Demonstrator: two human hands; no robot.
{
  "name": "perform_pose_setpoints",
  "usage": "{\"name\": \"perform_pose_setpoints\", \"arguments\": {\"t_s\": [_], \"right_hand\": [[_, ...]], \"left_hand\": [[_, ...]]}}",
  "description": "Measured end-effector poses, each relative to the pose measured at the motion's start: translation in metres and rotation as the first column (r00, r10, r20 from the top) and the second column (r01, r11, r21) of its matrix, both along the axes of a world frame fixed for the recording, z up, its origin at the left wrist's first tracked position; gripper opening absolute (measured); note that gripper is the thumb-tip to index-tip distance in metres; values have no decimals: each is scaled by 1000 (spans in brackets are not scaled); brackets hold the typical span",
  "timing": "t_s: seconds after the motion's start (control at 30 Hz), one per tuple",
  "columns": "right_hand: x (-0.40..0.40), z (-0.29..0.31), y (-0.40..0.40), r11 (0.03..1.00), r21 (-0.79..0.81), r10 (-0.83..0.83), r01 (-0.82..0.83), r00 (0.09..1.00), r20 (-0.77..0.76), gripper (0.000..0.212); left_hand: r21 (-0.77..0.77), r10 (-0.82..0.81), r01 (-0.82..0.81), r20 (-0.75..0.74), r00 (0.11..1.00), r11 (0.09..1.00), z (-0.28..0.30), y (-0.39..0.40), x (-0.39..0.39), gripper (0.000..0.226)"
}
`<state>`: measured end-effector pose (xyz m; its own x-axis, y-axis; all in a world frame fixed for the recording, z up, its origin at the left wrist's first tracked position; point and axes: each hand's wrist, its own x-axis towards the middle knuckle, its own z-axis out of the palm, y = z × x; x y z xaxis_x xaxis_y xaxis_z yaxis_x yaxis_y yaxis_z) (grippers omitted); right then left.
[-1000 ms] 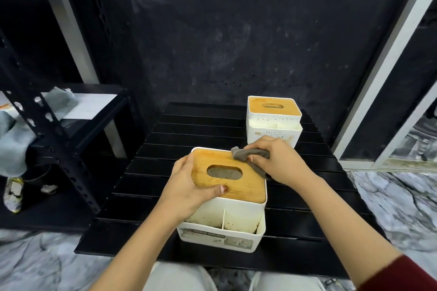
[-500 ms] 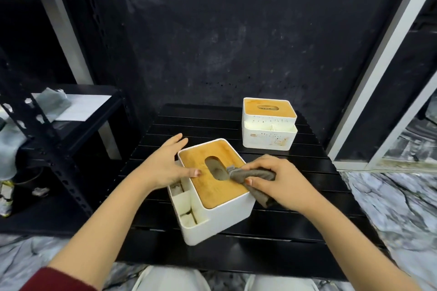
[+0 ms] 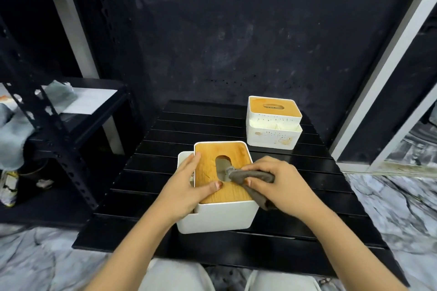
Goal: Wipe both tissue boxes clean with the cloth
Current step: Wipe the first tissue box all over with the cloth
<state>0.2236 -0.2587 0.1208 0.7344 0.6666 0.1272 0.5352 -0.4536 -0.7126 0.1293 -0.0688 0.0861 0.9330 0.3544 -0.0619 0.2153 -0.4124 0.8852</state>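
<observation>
Wooden lid (image 3: pixel 208 170), long axis front-to-back

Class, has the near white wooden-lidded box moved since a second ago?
Yes. The white box turned against the black slatted table; its open compartments now face left.

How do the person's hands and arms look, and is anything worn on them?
The left hand and right hand are bare: no gloves, rings, watch or bracelet show. Both forearms are bare too, with no sleeve in view. The nails that show look short and unpainted.
</observation>
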Motion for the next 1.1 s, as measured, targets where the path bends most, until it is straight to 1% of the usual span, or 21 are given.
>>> {"name": "perform_pose_setpoints", "arguments": {"t_s": [0.13, 0.3, 0.4, 0.53, 0.67, 0.73, 0.8, 0.87, 0.93, 1.03, 1.1], "right_hand": [[37, 4, 27, 998, -56, -33, 33, 999, 9, 22], [60, 0, 48, 997, -40, -71, 71, 997, 16, 25], [49, -2, 39, 997, -26, -69, 69, 998, 14, 23], [15, -3, 8, 999, -24, 27, -27, 999, 25, 24], [1, -3, -9, 996, 33, 82, -81, 997, -16, 25], [12, -1, -2, 998, 1, 69, -69, 998, -3, 24], [28, -1, 12, 999, -22, 35, -35, 999, 1, 22], [46, 0, 29, 1000, -30, 7, -7, 1000, 1, 20], [60, 2, 43, 998, -68, -9, 11, 999, 41, 18], [71, 4, 51, 993, -115, 16, -4, 994, 105, 13], [72, 4, 46, 993, -113, 55, -43, 993, 103, 10]], "left_hand": [[-4, 12, -12, -6, 1000, 1000, 0, -1, 0, 92], [9, 19, -19, -3, 1000, 1000, 2, -1, 1, 93], [10, 19, -19, -11, 1000, 1000, 2, -2, 0, 92], [-5, 10, -10, -12, 1000, 1000, 1, -1, 0, 92], [-78, -8, 8, -3, 1000, 997, -1, -1, -1, 96], [-114, -21, 22, 5, 1000, 993, -2, -1, -1, 95], [-131, -25, 27, 16, 1000, 991, -2, 0, -1, 88], [-131, -28, 30, 17, 999, 991, -2, 0, -1, 86], [-119, -31, 32, 16, 999, 992, 0, 0, -1, 88], [-92, -69, 70, 16, 997, 993, 2, 3, 1, 80], [-103, -134, 130, -31, 991, 986, 6, 13, 4, 82]]}}
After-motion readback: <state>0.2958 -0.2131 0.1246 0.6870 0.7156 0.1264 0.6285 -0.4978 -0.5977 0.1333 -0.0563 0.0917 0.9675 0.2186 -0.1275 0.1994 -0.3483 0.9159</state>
